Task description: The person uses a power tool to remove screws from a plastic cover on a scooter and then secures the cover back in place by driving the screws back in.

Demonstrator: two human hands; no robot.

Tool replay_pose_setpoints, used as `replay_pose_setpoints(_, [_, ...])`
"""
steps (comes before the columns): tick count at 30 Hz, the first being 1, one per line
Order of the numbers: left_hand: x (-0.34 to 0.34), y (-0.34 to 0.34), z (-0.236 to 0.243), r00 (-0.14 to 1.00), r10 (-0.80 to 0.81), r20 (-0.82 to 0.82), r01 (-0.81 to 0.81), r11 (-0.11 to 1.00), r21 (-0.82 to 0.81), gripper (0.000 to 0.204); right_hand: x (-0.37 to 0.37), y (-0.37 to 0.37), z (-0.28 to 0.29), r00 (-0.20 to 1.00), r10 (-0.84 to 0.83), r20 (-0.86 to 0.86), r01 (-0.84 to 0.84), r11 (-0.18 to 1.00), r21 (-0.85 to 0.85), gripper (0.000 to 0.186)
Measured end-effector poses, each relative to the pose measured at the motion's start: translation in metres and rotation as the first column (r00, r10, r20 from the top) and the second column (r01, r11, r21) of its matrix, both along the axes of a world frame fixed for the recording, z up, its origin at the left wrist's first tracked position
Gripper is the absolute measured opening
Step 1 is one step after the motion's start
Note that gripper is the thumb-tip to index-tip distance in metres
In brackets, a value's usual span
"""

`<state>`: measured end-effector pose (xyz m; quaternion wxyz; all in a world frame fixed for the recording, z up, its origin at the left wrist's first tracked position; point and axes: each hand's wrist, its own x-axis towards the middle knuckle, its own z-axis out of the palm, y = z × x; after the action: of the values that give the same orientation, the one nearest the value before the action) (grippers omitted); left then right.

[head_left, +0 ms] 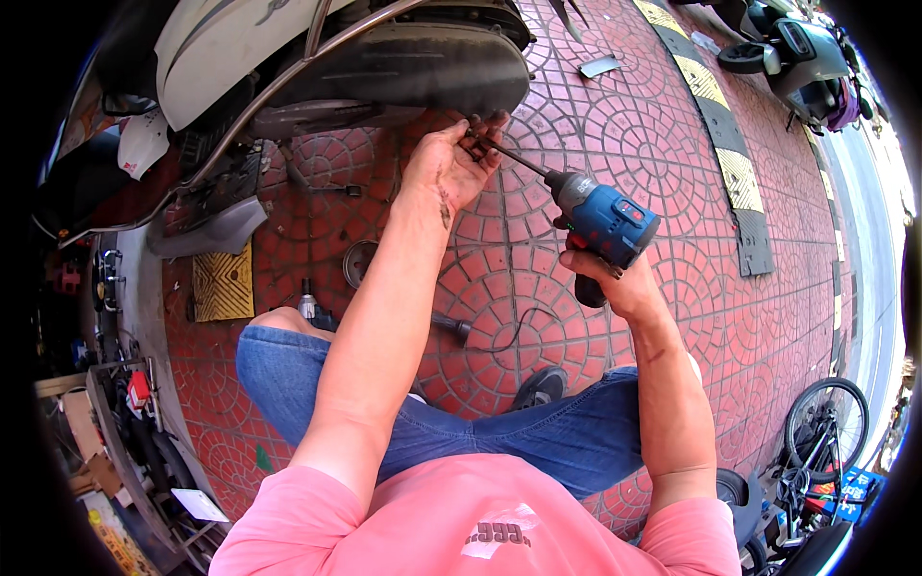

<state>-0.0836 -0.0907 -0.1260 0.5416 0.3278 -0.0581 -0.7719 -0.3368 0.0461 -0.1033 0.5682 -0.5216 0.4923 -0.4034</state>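
My right hand (619, 278) grips the handle of a blue and black cordless impact driver (615, 223). A long thin driver bit (519, 158) points from it up and left. Held palm up, my left hand (447, 168) has dark grease on the palm and wrist, and its fingers curl around the bit's far end. Whether a small part sits at that tip is hidden by the fingers. Just above my left hand is the long dark engine-side cover (413, 72) of a white scooter (230, 48).
On the red paving lie a second power tool (309, 305) by my left knee, a black tube-shaped thing with a cord (451, 326), a round metal part (359, 262) and a silver flat piece (600, 66). Yellow-black ramps (738, 178), a parked scooter (807, 58) and a bicycle (816, 437) stand right.
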Motion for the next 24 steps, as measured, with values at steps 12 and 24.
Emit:
replay_pose_setpoints(12, [-0.004,0.005,0.001,0.949,-0.026,0.314,0.036,0.999,-0.027,0.02,0.008,-0.003,0.013,0.738,-0.174,-0.652,-0.263,0.816,-0.515,0.042])
replay_pose_setpoints(24, [-0.03,0.001,0.016,0.998,0.053,-0.026,-0.055,0.996,-0.07,0.062,-0.001,-0.006,-0.008,0.873,-0.157,-0.462,-0.136,0.831,-0.539,0.027])
